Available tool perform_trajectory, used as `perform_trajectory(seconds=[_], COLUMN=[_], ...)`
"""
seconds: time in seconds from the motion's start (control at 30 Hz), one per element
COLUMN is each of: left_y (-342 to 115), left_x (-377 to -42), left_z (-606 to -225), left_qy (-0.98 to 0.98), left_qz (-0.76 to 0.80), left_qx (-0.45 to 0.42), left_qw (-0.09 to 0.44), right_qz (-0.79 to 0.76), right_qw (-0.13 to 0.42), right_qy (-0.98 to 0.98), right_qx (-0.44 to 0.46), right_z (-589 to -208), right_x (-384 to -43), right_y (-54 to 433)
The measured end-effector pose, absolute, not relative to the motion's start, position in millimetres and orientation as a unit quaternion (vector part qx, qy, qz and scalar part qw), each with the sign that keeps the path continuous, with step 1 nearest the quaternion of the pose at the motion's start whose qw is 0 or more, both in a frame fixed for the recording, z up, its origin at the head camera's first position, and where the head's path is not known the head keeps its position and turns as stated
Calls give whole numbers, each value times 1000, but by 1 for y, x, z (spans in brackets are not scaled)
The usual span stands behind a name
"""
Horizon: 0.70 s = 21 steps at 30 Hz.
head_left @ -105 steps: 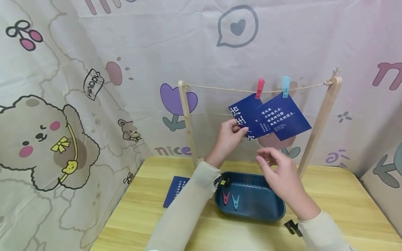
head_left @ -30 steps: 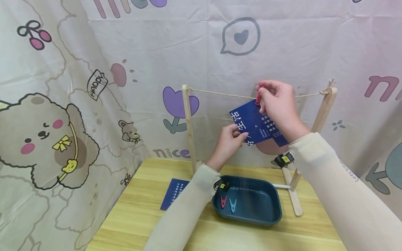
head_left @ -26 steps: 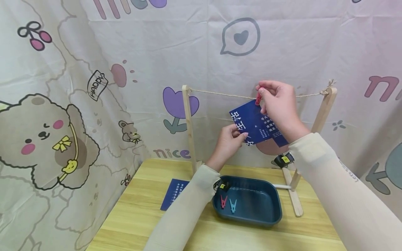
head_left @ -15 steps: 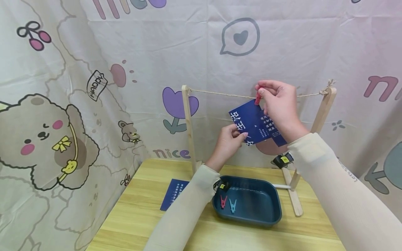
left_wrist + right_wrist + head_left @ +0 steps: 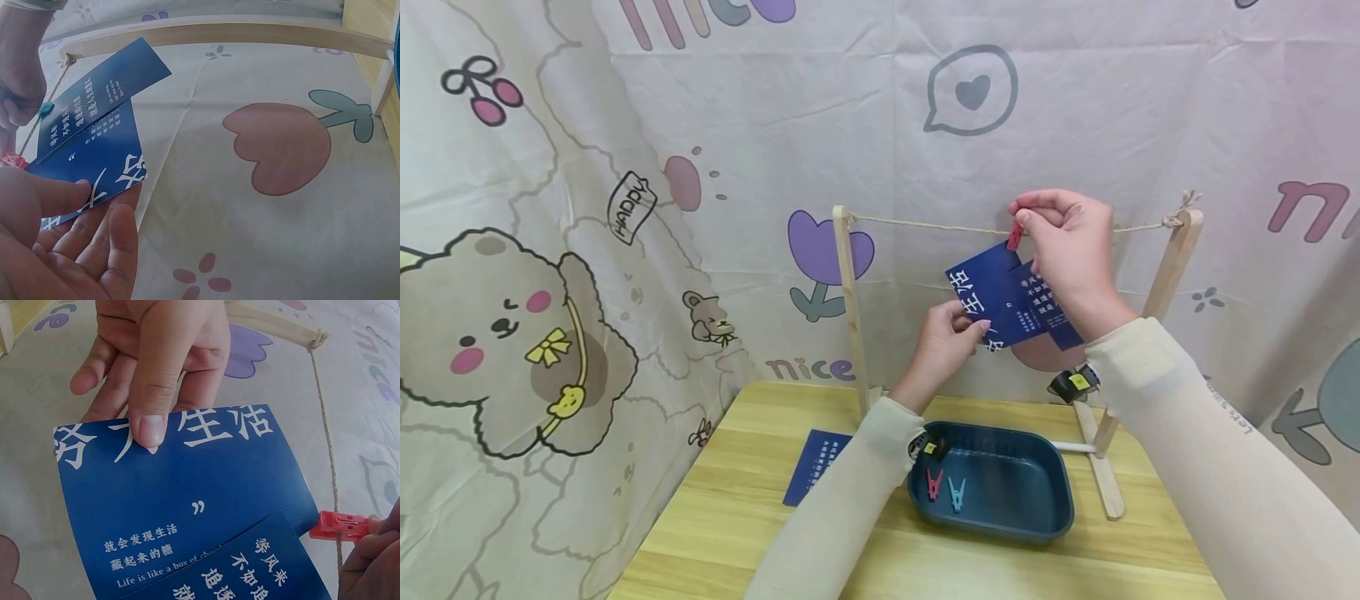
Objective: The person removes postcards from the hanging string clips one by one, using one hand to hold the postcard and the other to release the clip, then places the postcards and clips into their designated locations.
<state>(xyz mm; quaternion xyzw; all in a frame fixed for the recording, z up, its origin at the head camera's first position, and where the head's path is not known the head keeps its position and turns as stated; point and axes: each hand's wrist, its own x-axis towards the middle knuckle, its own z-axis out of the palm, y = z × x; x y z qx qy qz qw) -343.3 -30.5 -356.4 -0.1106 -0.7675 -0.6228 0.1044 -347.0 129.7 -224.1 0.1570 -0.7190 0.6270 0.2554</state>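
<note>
Two hands at a string line, one pinching a blue card, the other a red clothespin.
In the head view, the left hand (image 5: 947, 346), centre of the frame, pinches the lower left edge of the blue card (image 5: 1000, 292) between thumb and fingers; the right hand (image 5: 1071, 250), upper right of centre, pinches the red clothespin (image 5: 1015, 237) on the string (image 5: 925, 224) at the card's top corner. A second blue card (image 5: 1064, 327) overlaps it, partly hidden by the right hand. Lower centre, a dark tray (image 5: 1015, 492) holds a red clip (image 5: 934, 485) and a light-blue clip (image 5: 957, 495); to its left, another card (image 5: 811, 468) lies on the table (image 5: 700, 517).
</note>
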Motion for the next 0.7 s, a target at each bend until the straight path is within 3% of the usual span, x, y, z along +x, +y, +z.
perform_trajectory(seconds=[0.7], left_y=[-36], left_x=[-341], left_z=[-362], left_qy=[-771], left_qz=[-623], left_qx=[-94], left_qw=[97], right_qz=[626], right_qw=[295], right_qy=[-701], right_qx=[172], right_z=[-221], right_x=[-347], right_y=[124])
